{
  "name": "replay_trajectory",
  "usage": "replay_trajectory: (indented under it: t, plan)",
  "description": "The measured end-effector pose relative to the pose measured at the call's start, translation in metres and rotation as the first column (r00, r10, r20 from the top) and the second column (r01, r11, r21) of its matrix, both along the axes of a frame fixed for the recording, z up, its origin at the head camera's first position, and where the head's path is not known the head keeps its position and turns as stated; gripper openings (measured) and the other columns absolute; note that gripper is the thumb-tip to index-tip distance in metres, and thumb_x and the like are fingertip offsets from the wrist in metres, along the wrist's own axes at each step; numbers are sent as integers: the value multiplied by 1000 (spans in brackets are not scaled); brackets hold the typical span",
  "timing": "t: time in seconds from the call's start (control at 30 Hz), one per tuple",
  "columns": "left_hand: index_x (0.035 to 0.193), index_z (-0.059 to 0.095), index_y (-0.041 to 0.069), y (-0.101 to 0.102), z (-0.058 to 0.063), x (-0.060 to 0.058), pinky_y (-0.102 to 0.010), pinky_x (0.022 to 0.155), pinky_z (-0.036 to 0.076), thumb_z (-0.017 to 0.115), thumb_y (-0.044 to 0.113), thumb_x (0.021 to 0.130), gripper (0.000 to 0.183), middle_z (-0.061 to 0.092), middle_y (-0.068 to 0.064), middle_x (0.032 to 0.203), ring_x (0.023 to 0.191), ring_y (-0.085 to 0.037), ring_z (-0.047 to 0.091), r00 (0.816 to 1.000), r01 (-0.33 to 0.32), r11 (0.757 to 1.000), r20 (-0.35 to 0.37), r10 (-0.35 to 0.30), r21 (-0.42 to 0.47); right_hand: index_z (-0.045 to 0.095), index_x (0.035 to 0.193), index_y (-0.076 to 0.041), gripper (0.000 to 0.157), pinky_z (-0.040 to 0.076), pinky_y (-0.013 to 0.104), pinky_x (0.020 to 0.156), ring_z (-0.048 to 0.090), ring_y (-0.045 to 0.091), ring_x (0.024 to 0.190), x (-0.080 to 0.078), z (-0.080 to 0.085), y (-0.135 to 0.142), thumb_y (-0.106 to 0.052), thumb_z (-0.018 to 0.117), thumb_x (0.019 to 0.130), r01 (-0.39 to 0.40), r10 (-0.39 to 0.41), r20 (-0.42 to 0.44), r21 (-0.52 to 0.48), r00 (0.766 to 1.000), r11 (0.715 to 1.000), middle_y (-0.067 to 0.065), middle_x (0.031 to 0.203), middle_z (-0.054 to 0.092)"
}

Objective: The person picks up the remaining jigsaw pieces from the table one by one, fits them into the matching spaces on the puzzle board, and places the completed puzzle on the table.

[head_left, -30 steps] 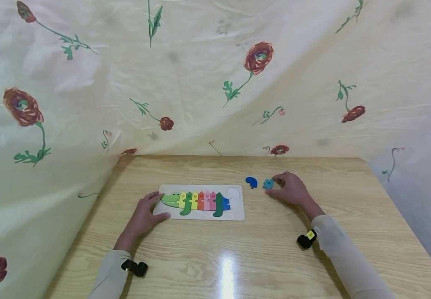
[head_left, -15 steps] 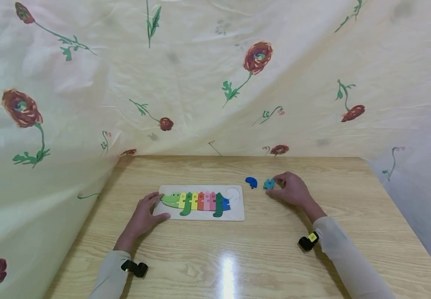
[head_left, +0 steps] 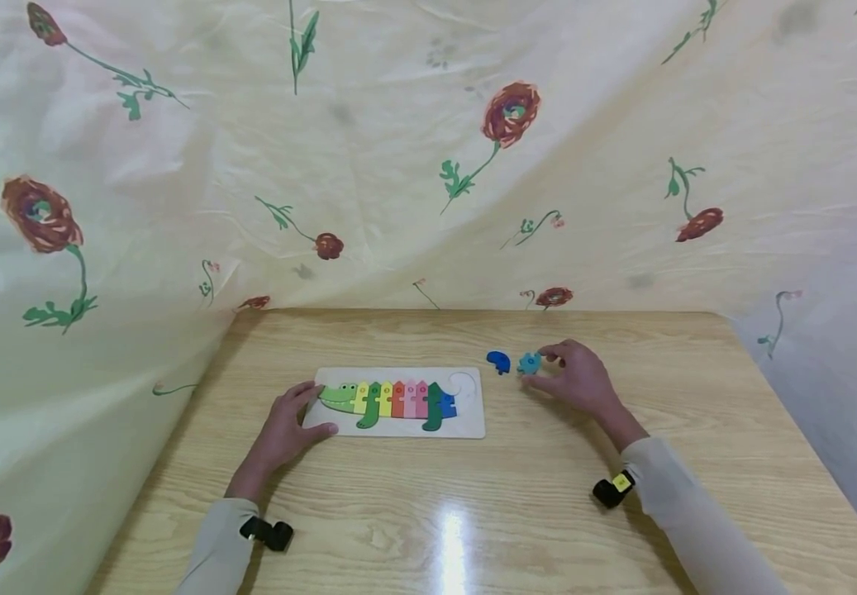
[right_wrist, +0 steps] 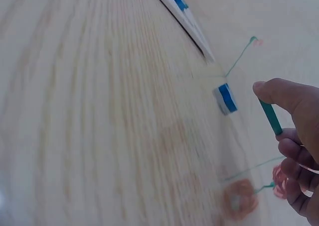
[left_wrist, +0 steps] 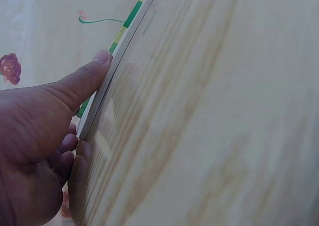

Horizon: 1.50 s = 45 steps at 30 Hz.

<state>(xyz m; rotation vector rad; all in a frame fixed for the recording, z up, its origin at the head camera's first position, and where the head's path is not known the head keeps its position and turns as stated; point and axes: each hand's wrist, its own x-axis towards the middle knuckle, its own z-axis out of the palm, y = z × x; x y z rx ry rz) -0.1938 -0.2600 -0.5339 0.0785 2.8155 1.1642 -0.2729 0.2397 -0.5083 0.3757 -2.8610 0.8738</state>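
A flat wooden puzzle board (head_left: 398,430) with a colourful crocodile lies on the table. My left hand (head_left: 288,423) holds its left end, thumb along the near edge and fingers at the far left corner; the left wrist view shows the thumb (left_wrist: 84,79) on the rim. A teal puzzle piece (head_left: 528,364) is pinched edgewise between thumb and fingertips of my right hand (head_left: 575,376). In the right wrist view this piece (right_wrist: 270,117) is off the tabletop. A dark blue curved puzzle piece (head_left: 498,361) lies between the board and that hand.
Bare outline shows at the board's tail end (head_left: 464,384). The wood-grain table (head_left: 398,512) ends at the back against a flower-patterned cloth (head_left: 368,165), which also hangs at the left. Small black cameras sit on both wrists.
My right hand has raised the teal piece and shifted it slightly left, towards the dark blue piece. The left hand and the board stay in place.
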Motion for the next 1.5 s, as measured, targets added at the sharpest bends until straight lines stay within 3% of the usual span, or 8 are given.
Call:
replay_trajectory:
  t: [0.4, 0.6, 0.93, 1.5]
  plan:
    - [154, 44, 5, -1, -2, -2, -61, 119, 28, 85, 35, 84, 86, 31, -19, 163, 148, -43, 27, 1000, 2, 1000, -17, -2, 2, 74, 116, 0, 56, 53, 43, 70, 63, 32, 87, 14, 8, -27, -40, 88, 79, 2, -5, -60, -46, 998, 999, 15, 101, 68]
    - [154, 44, 5, -1, -1, -2, -61, 119, 29, 85, 35, 84, 87, 32, -19, 162, 147, -44, 28, 1000, 8, 1000, -22, -8, 2, 74, 116, -1, 56, 54, 43, 72, 63, 34, 90, 23, 13, -44, -40, 88, 79, 10, -14, -35, -98, 999, 995, 15, 102, 68]
    - [154, 43, 5, -1, -2, -1, -61, 119, 28, 85, 35, 84, 87, 32, -19, 163, 148, -43, 27, 1000, 10, 1000, -16, -10, 1, 74, 114, 1, 58, 53, 38, 71, 62, 32, 90, 32, 14, -66, -44, 88, 78, 24, -24, -2, -99, 1000, 995, 15, 105, 68]
    - [153, 45, 2, -2, -2, 0, -62, 118, 29, 85, 38, 83, 88, 33, -22, 161, 146, -46, 30, 999, 27, 1000, -29, -27, -4, 75, 116, -3, 61, 52, 34, 70, 62, 24, 88, 42, 2, -92, -48, 88, 77, 35, -30, 54, -94, 998, 995, 9, 100, 67]
